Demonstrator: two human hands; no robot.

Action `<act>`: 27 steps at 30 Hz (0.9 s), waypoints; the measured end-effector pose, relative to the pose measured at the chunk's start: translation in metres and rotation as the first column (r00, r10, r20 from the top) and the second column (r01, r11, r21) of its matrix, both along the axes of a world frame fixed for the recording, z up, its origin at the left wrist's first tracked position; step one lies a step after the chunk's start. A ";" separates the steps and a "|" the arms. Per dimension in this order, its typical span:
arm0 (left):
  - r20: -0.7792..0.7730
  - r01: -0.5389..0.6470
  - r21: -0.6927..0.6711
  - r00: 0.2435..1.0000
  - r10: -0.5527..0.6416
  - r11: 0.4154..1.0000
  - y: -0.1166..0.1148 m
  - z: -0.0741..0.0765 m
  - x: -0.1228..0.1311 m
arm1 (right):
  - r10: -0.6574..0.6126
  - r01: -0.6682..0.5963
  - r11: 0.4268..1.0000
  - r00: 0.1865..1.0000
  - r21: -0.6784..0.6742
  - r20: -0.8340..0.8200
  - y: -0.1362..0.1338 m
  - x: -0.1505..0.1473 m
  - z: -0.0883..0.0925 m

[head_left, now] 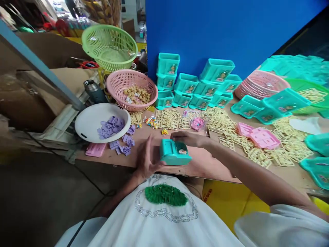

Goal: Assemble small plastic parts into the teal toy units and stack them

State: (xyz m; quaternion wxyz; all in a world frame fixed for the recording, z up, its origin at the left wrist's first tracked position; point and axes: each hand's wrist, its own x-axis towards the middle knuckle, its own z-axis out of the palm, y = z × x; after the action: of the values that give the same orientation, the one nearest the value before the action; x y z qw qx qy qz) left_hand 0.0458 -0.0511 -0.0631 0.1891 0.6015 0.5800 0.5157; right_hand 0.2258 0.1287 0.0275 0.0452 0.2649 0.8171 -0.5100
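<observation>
A teal plastic case (172,158) with a small picture sticker lies at the front edge of the table, close to my body. Over its far right edge reaches my right hand (189,138), fingers bent against the case; their tips are partly hidden. To the left of the case is my left hand (147,161), its fingers stretched and apart, thumb pointing at the case's near left corner. Whether the thumb touches cannot be made out. Just beyond the case lie small yellow pieces (164,131) and a bag of pink parts (197,123).
Teal cases (187,83) stand stacked against a blue panel (221,31). Cream part frames (259,156) and pink trays (264,138) spread rightward. At left are a white basin (84,118) with purple pieces (111,127), a pink basket (115,85), a green basket (89,37) and a dark flask (94,92).
</observation>
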 end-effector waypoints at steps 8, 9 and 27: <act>-0.088 0.010 -0.025 0.996 -0.012 1.000 0.006 -0.004 0.009 | 0.297 0.000 0.794 0.872 0.607 -0.388 -0.013 -0.130 0.038; -0.080 0.015 -0.050 0.997 -0.019 0.999 0.006 -0.005 0.008 | 0.353 -0.041 0.778 0.854 0.627 -0.382 -0.016 -0.154 0.041; 0.048 0.134 -0.147 0.991 -0.128 0.980 0.006 -0.006 -0.003 | 0.581 -0.636 0.474 0.746 0.609 0.326 -0.035 -0.303 0.012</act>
State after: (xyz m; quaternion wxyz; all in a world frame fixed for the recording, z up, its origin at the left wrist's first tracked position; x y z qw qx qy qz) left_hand 0.0432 -0.0451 -0.0690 0.2783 0.6125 0.5727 0.4685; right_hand -0.0772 0.0937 0.0397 0.1515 -0.0272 0.9820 -0.1091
